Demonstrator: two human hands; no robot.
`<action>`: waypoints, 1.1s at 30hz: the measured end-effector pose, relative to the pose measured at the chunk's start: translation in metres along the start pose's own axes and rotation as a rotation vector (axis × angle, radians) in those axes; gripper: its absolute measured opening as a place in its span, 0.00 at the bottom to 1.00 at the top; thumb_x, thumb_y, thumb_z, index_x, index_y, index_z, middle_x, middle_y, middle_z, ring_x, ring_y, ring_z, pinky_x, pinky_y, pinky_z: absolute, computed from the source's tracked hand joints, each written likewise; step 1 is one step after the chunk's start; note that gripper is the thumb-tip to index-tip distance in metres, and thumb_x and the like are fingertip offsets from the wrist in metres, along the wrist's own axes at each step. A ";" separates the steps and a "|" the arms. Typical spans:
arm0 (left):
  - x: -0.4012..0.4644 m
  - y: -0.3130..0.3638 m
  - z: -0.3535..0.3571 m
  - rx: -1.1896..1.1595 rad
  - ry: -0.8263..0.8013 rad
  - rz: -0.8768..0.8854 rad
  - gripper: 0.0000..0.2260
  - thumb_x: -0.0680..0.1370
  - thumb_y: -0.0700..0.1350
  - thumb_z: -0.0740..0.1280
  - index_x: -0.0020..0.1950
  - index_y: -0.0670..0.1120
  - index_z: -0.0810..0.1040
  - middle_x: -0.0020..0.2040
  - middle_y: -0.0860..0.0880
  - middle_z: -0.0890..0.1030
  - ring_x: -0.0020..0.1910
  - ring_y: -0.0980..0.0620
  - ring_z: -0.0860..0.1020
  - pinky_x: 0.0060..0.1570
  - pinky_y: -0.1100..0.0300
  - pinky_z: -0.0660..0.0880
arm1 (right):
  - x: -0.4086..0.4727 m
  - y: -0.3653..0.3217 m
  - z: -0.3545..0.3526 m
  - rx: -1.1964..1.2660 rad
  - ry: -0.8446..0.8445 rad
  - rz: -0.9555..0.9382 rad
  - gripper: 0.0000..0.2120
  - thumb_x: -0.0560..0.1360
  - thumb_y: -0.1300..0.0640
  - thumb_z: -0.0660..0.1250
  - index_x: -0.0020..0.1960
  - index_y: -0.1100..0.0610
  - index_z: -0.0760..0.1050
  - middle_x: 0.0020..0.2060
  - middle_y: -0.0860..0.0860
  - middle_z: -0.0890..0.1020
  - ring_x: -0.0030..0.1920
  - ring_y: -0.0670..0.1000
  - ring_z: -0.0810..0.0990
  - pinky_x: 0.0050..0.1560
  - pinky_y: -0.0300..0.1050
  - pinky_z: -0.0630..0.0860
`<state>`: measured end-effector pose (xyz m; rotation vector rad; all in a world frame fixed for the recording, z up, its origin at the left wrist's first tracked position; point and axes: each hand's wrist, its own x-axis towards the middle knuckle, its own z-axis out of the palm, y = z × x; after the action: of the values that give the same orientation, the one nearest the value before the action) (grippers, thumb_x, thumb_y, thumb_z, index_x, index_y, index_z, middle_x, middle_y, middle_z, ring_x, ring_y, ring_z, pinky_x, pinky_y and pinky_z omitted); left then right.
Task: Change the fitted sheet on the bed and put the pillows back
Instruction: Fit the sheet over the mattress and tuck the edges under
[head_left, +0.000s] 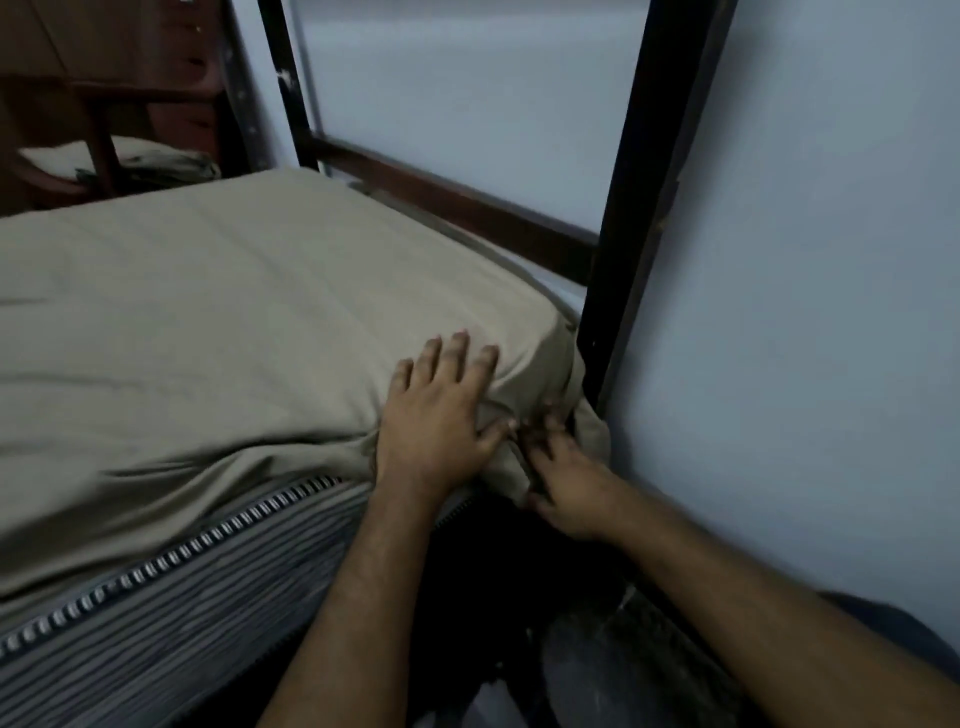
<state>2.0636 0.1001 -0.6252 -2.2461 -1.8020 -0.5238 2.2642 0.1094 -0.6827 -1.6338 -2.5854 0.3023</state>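
The right hand (563, 480) is blurry, and its fingertips sink into the bunched sheet (218, 312) at the corner, so can't tell if it's pinching cloth or just pushing. The sheet hides most of the mattress (171, 603); only a striped side strip shows, cut off at the left and bottom edges. The frame (631, 249) posts run out the top. Dark stuff under the bed is too murky to name. A pale bundle (140, 163) top left sits half behind a chair (98, 135), maybe bedding, can't tell.
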 end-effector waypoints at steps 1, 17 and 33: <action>-0.005 0.000 0.004 0.025 0.008 0.011 0.38 0.73 0.68 0.63 0.80 0.56 0.61 0.81 0.46 0.63 0.78 0.40 0.62 0.72 0.42 0.63 | 0.004 -0.002 0.010 -0.057 -0.093 0.011 0.45 0.77 0.36 0.56 0.83 0.56 0.40 0.80 0.66 0.41 0.80 0.66 0.52 0.78 0.57 0.57; -0.138 0.002 0.050 -0.146 0.172 -0.071 0.23 0.77 0.47 0.67 0.72 0.49 0.71 0.67 0.49 0.75 0.63 0.47 0.74 0.58 0.54 0.72 | 0.001 -0.033 0.030 -0.232 0.834 -0.383 0.25 0.77 0.46 0.71 0.65 0.60 0.69 0.63 0.65 0.72 0.65 0.66 0.70 0.70 0.62 0.66; -0.194 -0.010 -0.008 -0.028 0.485 -0.502 0.21 0.79 0.41 0.70 0.72 0.41 0.73 0.71 0.43 0.72 0.71 0.44 0.72 0.68 0.44 0.71 | 0.029 -0.071 -0.001 0.296 0.876 -0.921 0.09 0.78 0.65 0.67 0.52 0.57 0.85 0.50 0.50 0.84 0.47 0.61 0.79 0.52 0.57 0.74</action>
<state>2.0169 -0.0742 -0.6966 -1.4752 -2.0637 -1.0766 2.1890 0.1060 -0.6692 -0.2368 -2.1132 -0.0907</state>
